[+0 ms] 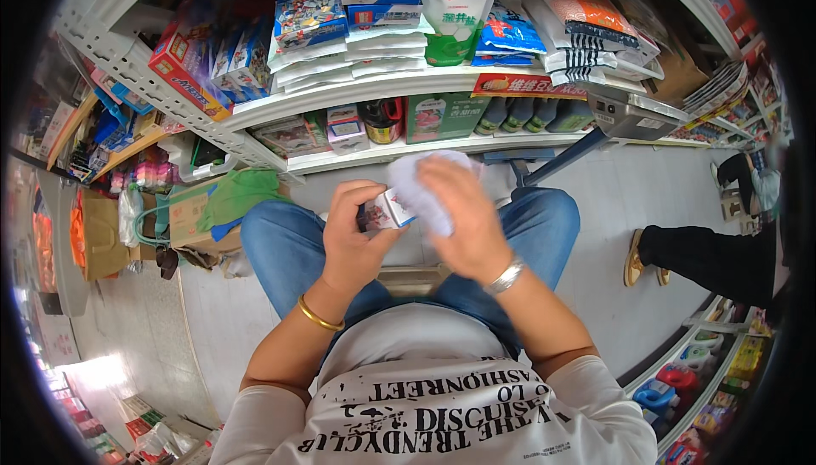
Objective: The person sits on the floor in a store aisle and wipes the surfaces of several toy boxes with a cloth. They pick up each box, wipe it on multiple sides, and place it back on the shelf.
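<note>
My left hand [357, 235] grips a small printed cardboard box [380, 211] by its edges, between thumb and fingers. A pale lavender cloth [417, 194] is pressed under my right hand [462, 216], whose fingers are blurred. The cloth lies against the right end of the box and hides part of it. Both hands are over my lap, in front of the shelf. Similar blue and white boxes [310, 15] stand stacked on the shelf beyond, on top of white packets.
The white shelf edge [357, 98] crosses ahead, with bottles and boxes below. A metal device on a post [631, 114] stands right of it. Bags and a carton [191, 213] sit on the floor at left. At right are another person's legs [701, 261].
</note>
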### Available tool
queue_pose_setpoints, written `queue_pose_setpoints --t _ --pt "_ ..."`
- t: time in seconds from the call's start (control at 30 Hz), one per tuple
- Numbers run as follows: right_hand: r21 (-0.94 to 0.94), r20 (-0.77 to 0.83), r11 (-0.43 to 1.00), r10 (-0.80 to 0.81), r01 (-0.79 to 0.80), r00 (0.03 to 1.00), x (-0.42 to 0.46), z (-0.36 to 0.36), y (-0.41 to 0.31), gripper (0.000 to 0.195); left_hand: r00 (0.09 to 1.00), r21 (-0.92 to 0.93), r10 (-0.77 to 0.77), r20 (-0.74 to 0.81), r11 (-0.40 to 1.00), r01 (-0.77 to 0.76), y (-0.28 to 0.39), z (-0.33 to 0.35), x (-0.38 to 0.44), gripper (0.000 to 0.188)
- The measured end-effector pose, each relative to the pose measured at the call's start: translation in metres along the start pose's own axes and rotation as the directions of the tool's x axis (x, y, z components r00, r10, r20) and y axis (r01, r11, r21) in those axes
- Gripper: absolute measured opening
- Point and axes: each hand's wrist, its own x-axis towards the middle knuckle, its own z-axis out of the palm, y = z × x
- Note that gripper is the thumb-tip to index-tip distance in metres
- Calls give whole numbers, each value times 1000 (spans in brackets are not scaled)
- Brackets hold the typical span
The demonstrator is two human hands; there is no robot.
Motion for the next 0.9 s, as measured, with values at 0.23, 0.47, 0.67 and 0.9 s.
queue_pose_setpoints --t 0.23,0.47,0.67,0.9 --pt "69 77 986 -155 150 985 -5 15 -22 53 988 140 151 3 979 -150 4 -3 1 43" --pt "257 -36 879 424 -401 905 -30 -20 61 48 959 240 257 119 930 -279 14 -22 1 50" --pt "393 177 884 198 -254 964 7 -49 10 50 881 418 341 327 784 -458 34 -10 0 38" --pt "177 489 981 -18 -79 872 35 -30 19 49 772 419 479 418 652 -631 43 -8 0 32"
